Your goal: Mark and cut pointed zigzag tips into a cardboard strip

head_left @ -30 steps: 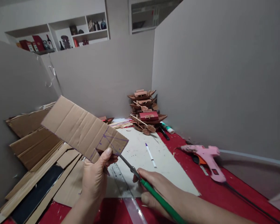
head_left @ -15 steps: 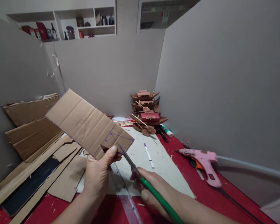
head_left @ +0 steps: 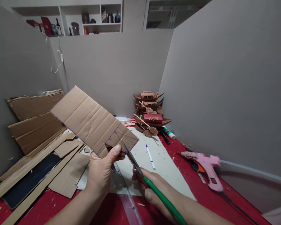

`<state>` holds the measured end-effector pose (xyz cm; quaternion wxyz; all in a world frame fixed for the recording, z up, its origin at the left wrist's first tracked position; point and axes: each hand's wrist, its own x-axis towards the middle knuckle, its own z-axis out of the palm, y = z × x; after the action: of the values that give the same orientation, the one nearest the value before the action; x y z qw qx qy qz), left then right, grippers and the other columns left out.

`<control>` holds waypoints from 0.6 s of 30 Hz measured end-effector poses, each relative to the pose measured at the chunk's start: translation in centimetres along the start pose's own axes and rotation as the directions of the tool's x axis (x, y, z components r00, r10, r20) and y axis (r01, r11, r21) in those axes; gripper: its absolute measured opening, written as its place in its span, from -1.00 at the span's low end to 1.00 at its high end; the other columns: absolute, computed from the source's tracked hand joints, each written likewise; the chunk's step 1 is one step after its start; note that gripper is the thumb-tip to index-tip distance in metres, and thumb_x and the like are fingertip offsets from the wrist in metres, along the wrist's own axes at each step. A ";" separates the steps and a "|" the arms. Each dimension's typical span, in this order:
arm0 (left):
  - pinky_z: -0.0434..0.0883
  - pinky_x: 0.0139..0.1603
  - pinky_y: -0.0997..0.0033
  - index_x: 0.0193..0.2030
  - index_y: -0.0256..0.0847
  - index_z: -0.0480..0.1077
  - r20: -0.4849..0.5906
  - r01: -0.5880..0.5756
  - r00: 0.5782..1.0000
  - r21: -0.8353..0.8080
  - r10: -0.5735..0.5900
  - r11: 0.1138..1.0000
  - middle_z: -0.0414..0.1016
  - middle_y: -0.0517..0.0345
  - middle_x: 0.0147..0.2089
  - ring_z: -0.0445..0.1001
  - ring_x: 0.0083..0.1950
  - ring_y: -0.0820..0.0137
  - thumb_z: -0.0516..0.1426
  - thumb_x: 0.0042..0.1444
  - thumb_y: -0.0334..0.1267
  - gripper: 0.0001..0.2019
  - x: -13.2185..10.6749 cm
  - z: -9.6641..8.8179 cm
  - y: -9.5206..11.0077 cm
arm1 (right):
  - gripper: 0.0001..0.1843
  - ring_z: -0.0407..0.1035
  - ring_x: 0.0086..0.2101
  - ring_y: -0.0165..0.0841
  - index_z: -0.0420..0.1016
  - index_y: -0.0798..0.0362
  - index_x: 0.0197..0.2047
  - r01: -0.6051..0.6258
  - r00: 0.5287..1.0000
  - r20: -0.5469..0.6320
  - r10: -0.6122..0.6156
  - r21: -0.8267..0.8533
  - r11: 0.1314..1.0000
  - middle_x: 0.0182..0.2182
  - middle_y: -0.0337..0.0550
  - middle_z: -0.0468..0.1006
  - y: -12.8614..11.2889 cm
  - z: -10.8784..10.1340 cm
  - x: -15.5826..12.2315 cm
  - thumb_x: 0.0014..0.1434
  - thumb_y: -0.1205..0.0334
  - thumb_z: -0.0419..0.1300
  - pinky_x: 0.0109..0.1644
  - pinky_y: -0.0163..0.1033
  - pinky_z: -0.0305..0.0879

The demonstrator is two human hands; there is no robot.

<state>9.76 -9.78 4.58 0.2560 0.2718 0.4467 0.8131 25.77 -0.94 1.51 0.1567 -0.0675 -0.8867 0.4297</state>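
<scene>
- Tan corrugated cardboard rectangle point(head_left: 93, 122), held up aslant over the work surface: matte, with creased ridges crossing its face, purple pen lines at its lower right end, and a notch in the near edge.
- The left hand point(head_left: 101, 168) pinches that near edge beside the notch, thumb on the face.
- The right hand point(head_left: 159, 186) is closed around green-handled metal scissors point(head_left: 165, 203); a slim blade lies over the cardboard's marked end.
- Underneath, a flat cream sheet point(head_left: 170, 176) bears a slender white pen with a purple tip point(head_left: 150, 157); a clear plastic ruler point(head_left: 128, 197) overhangs its near edge.
- Straight-edged cardboard offcuts point(head_left: 67, 175) crowd the left side, around a smooth black slab point(head_left: 32, 179).
- Stacked brown model boats point(head_left: 152, 118) stand beyond the sheet.
- Rightward, cream sheet and red cloth point(head_left: 234, 193) leave room before the glossy pink glue gun point(head_left: 212, 170); a grey partition point(head_left: 224, 78) bounds that side.
</scene>
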 end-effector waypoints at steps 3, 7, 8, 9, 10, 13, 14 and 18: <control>0.52 -0.41 0.43 -0.28 -0.28 0.54 0.000 0.000 1.000 -0.009 0.000 1.000 0.60 0.13 -0.41 0.53 -0.46 0.41 0.37 -0.08 -0.24 -0.77 0.0 0.0 -0.1 | -0.31 0.21 -0.45 -0.34 0.31 0.07 -0.24 -0.015 1.000 -0.022 0.015 -0.015 1.000 -0.42 -0.17 0.37 0.0 0.1 0.0 0.20 -0.43 -0.18 -0.34 -0.26 0.22; 0.53 -0.40 0.43 -0.26 -0.28 0.54 -0.003 0.012 1.000 0.000 -0.012 1.000 0.60 0.12 -0.40 0.54 -0.45 0.41 0.37 -0.08 -0.24 -0.75 0.0 0.0 -0.1 | -0.33 0.24 -0.42 -0.32 0.32 0.06 -0.24 -0.032 0.999 -0.041 0.031 -0.017 0.999 -0.42 -0.15 0.40 0.1 0.2 -0.2 0.20 -0.42 -0.17 -0.28 -0.25 0.26; 0.53 -0.39 0.43 -0.26 -0.29 0.54 -0.002 0.014 1.000 0.001 -0.014 1.000 0.60 0.12 -0.40 0.54 -0.45 0.40 0.37 -0.08 -0.23 -0.75 0.0 0.0 -0.1 | -0.34 0.23 -0.42 -0.32 0.32 0.06 -0.25 -0.039 0.998 -0.043 0.038 -0.018 0.999 -0.43 -0.16 0.40 0.2 0.2 -0.2 0.20 -0.42 -0.16 -0.28 -0.25 0.26; 0.53 -0.39 0.43 -0.26 -0.29 0.54 -0.001 0.015 1.000 0.000 -0.015 1.000 0.60 0.12 -0.40 0.54 -0.45 0.41 0.37 -0.08 -0.23 -0.75 0.0 0.0 -0.1 | -0.34 0.23 -0.42 -0.32 0.31 0.06 -0.26 -0.046 0.998 -0.044 0.045 -0.019 0.999 -0.43 -0.17 0.40 0.2 0.2 -0.2 0.20 -0.42 -0.15 -0.28 -0.26 0.26; 0.53 -0.39 0.42 -0.27 -0.29 0.54 0.001 0.016 1.000 -0.002 -0.016 1.000 0.60 0.12 -0.41 0.54 -0.45 0.41 0.37 -0.08 -0.24 -0.76 0.0 0.0 -0.1 | -0.34 0.23 -0.43 -0.33 0.31 0.06 -0.26 -0.053 0.998 -0.043 0.052 -0.018 0.998 -0.44 -0.17 0.39 0.3 0.2 -0.2 0.19 -0.42 -0.15 -0.29 -0.26 0.26; 0.53 -0.39 0.42 -0.28 -0.29 0.54 0.002 0.016 1.000 -0.006 -0.016 1.000 0.59 0.12 -0.41 0.54 -0.45 0.40 0.37 -0.08 -0.24 -0.77 0.0 0.0 -0.2 | -0.34 0.21 -0.45 -0.35 0.31 0.06 -0.28 -0.066 0.997 -0.046 0.066 -0.004 0.998 -0.46 -0.19 0.37 0.4 0.3 -0.2 0.18 -0.42 -0.13 -0.31 -0.27 0.25; 0.53 -0.39 0.42 -0.28 -0.29 0.54 0.000 0.015 1.000 -0.006 -0.015 1.000 0.59 0.12 -0.41 0.54 -0.45 0.40 0.37 -0.09 -0.23 -0.76 0.0 0.0 -0.2 | -0.33 0.20 -0.45 -0.35 0.31 0.06 -0.28 -0.068 0.997 -0.048 0.068 0.004 0.998 -0.47 -0.20 0.37 0.4 0.3 -0.2 0.18 -0.43 -0.14 -0.32 -0.27 0.25; 0.52 -0.40 0.44 -0.28 -0.27 0.54 0.000 0.016 1.000 -0.016 -0.016 1.000 0.60 0.13 -0.40 0.54 -0.46 0.41 0.37 -0.10 -0.24 -0.76 0.0 0.0 -0.2 | -0.32 0.17 -0.46 -0.36 0.28 0.06 -0.31 -0.063 0.997 -0.044 0.064 0.034 0.997 -0.48 -0.21 0.33 0.3 0.5 -0.2 0.18 -0.44 -0.16 -0.37 -0.28 0.20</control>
<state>9.77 -9.70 4.43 0.2644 0.2661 0.4425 0.8146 25.82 -1.17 0.95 0.1641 -0.1028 -0.8732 0.4473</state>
